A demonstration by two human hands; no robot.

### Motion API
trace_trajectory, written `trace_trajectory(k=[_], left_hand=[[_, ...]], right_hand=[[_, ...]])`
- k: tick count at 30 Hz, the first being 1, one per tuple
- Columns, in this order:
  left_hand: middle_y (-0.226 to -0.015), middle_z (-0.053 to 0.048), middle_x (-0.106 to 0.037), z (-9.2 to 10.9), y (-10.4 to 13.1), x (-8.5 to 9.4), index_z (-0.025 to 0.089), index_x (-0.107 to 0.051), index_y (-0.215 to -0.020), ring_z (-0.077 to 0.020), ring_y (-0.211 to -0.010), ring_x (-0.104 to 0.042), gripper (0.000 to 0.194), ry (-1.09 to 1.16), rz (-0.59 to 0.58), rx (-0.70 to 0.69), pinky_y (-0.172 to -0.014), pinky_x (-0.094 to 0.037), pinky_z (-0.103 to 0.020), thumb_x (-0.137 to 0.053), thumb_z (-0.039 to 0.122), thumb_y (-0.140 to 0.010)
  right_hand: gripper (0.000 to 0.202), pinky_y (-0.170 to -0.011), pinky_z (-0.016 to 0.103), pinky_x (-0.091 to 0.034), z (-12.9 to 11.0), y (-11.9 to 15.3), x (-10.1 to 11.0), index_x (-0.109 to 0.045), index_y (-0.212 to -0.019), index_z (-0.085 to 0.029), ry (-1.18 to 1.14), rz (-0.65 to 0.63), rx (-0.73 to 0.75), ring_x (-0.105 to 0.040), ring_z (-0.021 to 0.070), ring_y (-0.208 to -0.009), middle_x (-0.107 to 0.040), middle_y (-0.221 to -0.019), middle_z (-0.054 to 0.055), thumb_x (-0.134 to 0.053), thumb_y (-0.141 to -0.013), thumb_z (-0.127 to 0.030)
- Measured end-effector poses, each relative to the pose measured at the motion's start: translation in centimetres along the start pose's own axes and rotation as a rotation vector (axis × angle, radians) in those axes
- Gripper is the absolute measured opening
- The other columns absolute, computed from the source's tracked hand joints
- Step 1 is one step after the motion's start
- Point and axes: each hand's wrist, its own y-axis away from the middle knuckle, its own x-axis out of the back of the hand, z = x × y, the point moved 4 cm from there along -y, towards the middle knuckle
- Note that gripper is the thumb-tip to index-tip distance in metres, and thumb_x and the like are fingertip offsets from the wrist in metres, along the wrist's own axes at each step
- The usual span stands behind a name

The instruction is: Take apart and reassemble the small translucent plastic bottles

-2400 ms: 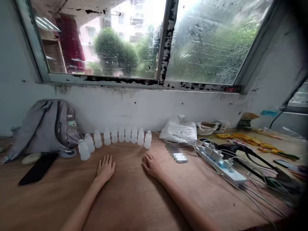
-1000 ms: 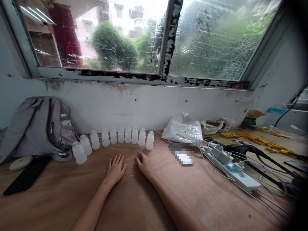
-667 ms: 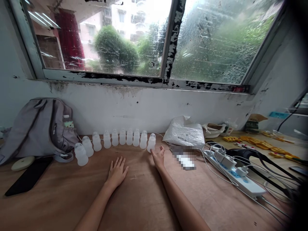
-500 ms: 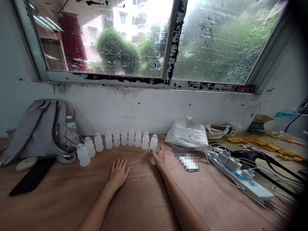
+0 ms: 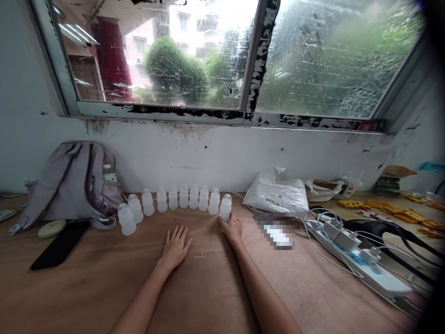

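Several frosted white baby bottles with clear domed caps stand in a curved row on the wooden table. My right hand (image 5: 232, 228) is at the rightmost bottle (image 5: 226, 207), thumb and fingers closed about its lower part from the near side; the fingertips are partly hidden. This bottle leans slightly. Just left of it is a neighbouring bottle (image 5: 214, 201), which the hand does not touch. My left hand (image 5: 176, 247) lies flat on the tabletop with its fingers spread, apart from the row. At the row's left end stands the nearest bottle (image 5: 126, 220).
A grey backpack (image 5: 78, 185), a black phone-like slab (image 5: 60, 246) and a round cream object (image 5: 52, 228) are on the left. On the right lie a silvery padded bag (image 5: 278, 192), a blurred-out patch, and a white power strip (image 5: 385, 278) with tangled cables.
My right hand has closed on the rightmost bottle, which has come slightly toward me and tilted. The left hand stays flat. The whole view has shifted a little.
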Motion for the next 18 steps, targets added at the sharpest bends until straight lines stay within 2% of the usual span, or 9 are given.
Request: trace_trajectory(k=[4,6,9,11,13,15,18], left_hand=[[-0.134,-0.008,-0.035,0.2,0.3,0.5,0.018,-0.040,-0.124,-0.0251,-0.125,-0.025,0.051,0.084,0.024,0.001,-0.102,-0.013,-0.049,-0.027,0.046,-0.084],[-0.136,-0.006,-0.032,0.5,0.4,1.0,0.021,-0.042,-0.122,-0.0233,-0.124,-0.028,0.047,0.195,0.051,-0.039,-0.102,-0.018,-0.045,-0.030,0.044,-0.083],[-0.137,-0.005,-0.029,0.7,0.6,1.9,0.022,-0.041,-0.122,-0.0193,-0.122,-0.031,0.043,0.440,0.126,-0.131,-0.100,-0.027,-0.037,-0.036,0.039,-0.082],[-0.136,-0.007,-0.031,0.4,0.7,2.4,0.021,-0.038,-0.123,-0.0199,-0.122,-0.032,0.046,0.605,0.202,-0.146,-0.099,-0.029,-0.036,-0.041,0.038,-0.080],[-0.135,-0.009,-0.032,-0.1,0.6,2.6,0.020,-0.033,-0.126,-0.0217,-0.121,-0.034,0.054,0.778,0.252,-0.126,-0.098,-0.031,-0.037,-0.046,0.040,-0.078],[-0.134,-0.011,-0.033,-0.6,0.5,2.6,0.018,-0.027,-0.128,-0.0234,-0.119,-0.036,0.065,0.952,0.250,-0.099,-0.095,-0.034,-0.036,-0.052,0.043,-0.074],[-0.122,-0.013,-0.048,-1.1,0.2,2.3,0.014,-0.039,-0.121,-0.0253,-0.109,-0.046,0.062,1.179,0.180,0.017,-0.088,-0.039,-0.034,-0.051,0.051,-0.072]], right_hand=[[0.047,-0.085,0.036,-0.028,-0.4,1.1,0.7,-0.053,-0.100,-0.012,0.020,0.029,0.041,-0.046,0.0285,-0.098,-0.058,-0.094,0.014,-0.050,-0.067,-0.046],[0.046,-0.087,0.038,-0.026,-0.9,1.8,1.0,-0.054,-0.096,-0.012,0.039,0.060,0.073,-0.042,0.0303,-0.101,-0.056,-0.097,0.016,-0.053,-0.065,-0.046],[0.044,-0.088,0.039,-0.025,-2.4,3.1,1.4,-0.054,-0.094,-0.012,0.033,0.135,0.209,-0.040,0.0297,-0.103,-0.053,-0.104,0.016,-0.054,-0.065,-0.045],[0.041,-0.088,0.037,-0.027,-4.1,4.3,1.6,-0.053,-0.095,-0.013,-0.014,0.153,0.346,-0.041,0.0275,-0.101,-0.052,-0.104,0.014,-0.052,-0.067,-0.044],[0.040,-0.087,0.035,-0.029,-6.1,5.7,1.4,-0.052,-0.096,-0.014,-0.062,0.105,0.481,-0.043,0.0258,-0.099,-0.054,-0.101,0.012,-0.054,-0.067,-0.042],[0.039,-0.086,0.035,-0.031,-8.1,7.2,1.0,-0.054,-0.092,-0.015,-0.086,0.005,0.619,-0.045,0.0252,-0.096,-0.056,-0.096,0.011,-0.058,-0.064,-0.042],[0.039,-0.084,0.034,-0.034,-10.6,9.1,0.6,-0.058,-0.091,-0.018,-0.133,-0.196,0.793,-0.047,0.0244,-0.095,-0.059,-0.095,0.008,-0.060,-0.062,-0.043]])
